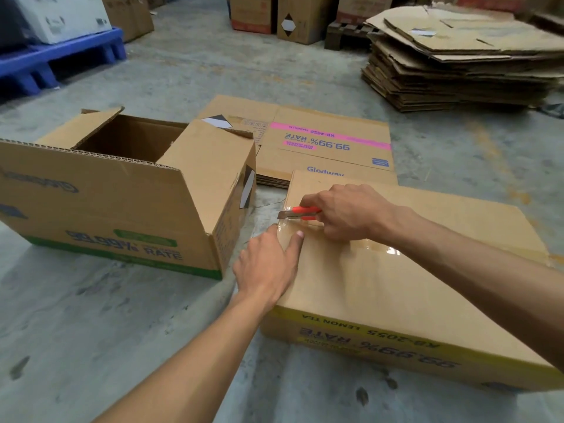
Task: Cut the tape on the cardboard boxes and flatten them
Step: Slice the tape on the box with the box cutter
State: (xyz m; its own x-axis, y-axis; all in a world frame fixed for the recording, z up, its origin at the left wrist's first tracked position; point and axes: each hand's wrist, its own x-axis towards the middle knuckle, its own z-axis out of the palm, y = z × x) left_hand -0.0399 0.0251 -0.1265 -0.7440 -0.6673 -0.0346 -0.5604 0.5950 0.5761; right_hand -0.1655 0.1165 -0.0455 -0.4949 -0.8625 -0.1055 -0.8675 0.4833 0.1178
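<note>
A sealed cardboard box [381, 285] with a yellow printed band lies on the floor in front of me. Clear tape [375, 246] runs across its top. My right hand [345, 210] grips an orange utility knife [300, 213], whose blade sits at the tape's left end near the box's left edge. My left hand [268, 265] presses on the box's left edge, thumb and forefinger spread on the top beside the blade.
An opened box [122, 206] with a green band stands to the left, flaps up. A flattened box [323, 145] with a pink stripe lies behind. A tall stack of flattened cardboard [457, 65] is at the back right, a blue pallet [58, 59] at the back left.
</note>
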